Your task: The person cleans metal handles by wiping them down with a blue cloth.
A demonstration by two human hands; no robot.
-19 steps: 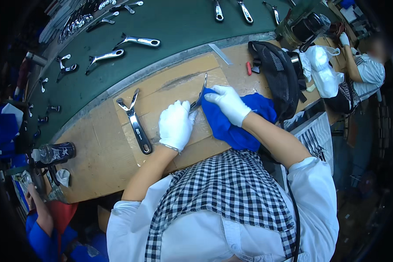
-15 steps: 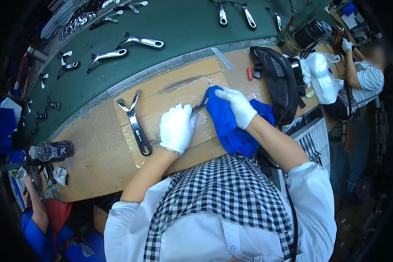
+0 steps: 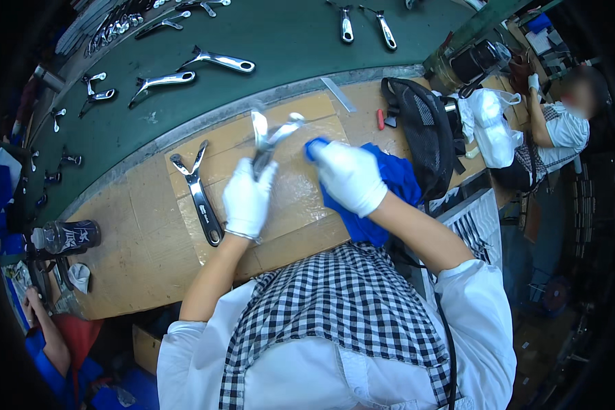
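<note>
My left hand (image 3: 247, 205), in a white glove, is closed round the handle of a Y-shaped metal tool (image 3: 275, 137). Its shiny forked end points away from me and is smeared by motion. To the right, my gloved right hand (image 3: 352, 179) grips a blue cloth (image 3: 398, 183); a bunched bit sticks out by the fingertips, apart from the fork. The rest of the cloth hangs under the hand and over the board's edge. Left of my left hand lies a second Y-shaped tool (image 3: 201, 201) with a dark handle, fork pointing away.
Beyond the cardboard-covered bench (image 3: 130, 232) runs a green belt (image 3: 280, 41) carrying several shiny tools. A black bag (image 3: 420, 130), a white plastic bag (image 3: 493, 126) and a red-handled item (image 3: 380, 119) lie right. At left stands a dark bottle (image 3: 75, 236). Co-workers sit at both sides.
My left hand has moved left and turned the tool, so its fork now points away from me, clear of the cloth. My right hand has shifted left, still gripping the cloth.
</note>
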